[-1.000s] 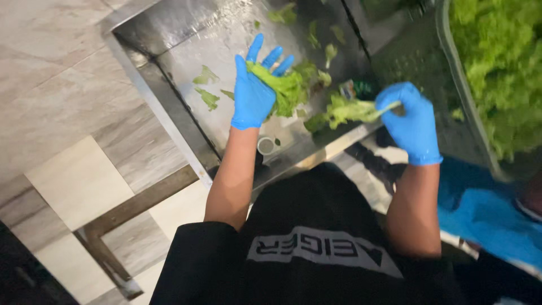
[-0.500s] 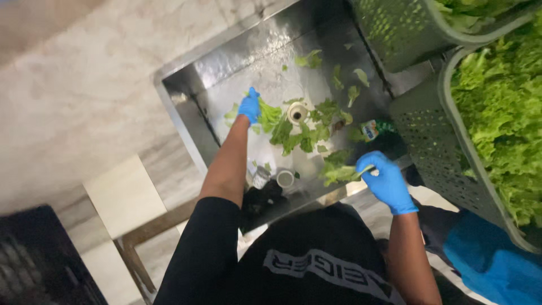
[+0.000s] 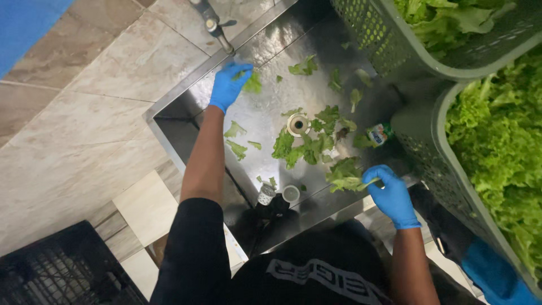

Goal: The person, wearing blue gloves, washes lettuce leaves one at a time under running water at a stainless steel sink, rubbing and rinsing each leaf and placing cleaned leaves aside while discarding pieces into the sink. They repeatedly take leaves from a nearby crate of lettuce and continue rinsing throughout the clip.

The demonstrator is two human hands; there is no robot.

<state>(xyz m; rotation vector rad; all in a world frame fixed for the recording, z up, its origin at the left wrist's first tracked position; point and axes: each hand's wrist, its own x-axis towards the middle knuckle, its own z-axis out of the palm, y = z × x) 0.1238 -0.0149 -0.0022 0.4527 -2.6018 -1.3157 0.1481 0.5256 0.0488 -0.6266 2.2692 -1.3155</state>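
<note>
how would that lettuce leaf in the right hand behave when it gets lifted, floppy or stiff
Probably floppy: the lettuce leaf in the right hand is thin and ruffled, pinched at one end only. Likely very light, like the scraps scattered over the steel sink. It may be slippery and tear easily, since the sink floor looks wet.

Even, fairly bright overhead light; the wet steel sink point(image 3: 265, 107) throws back pale glare around the drain point(image 3: 297, 124). The crate point(image 3: 68, 271) lower left sits in shadow. Edges look slightly soft and stretched
</note>
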